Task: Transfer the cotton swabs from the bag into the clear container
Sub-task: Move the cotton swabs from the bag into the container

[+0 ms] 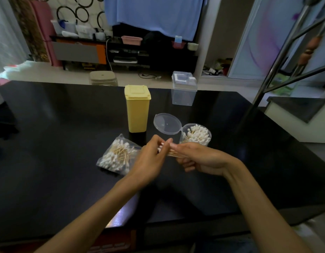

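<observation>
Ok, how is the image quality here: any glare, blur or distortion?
Head view: dim; glare patch on the black table near its front edge; left hand and right hand slightly motion-blurred around the held cotton swabs; wide-angle bending at the edges.

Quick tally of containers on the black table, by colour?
Clear: 2, the round tub with swabs and open lid, and the square box at the back
Yellow: 1, the lidded bin
Total: 3, not counting the plastic bag

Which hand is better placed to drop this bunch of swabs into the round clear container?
Right. The right hand grips the swab bunch just in front of the open clear container; the left hand, also pinching it, sits nearer the bag.
</observation>
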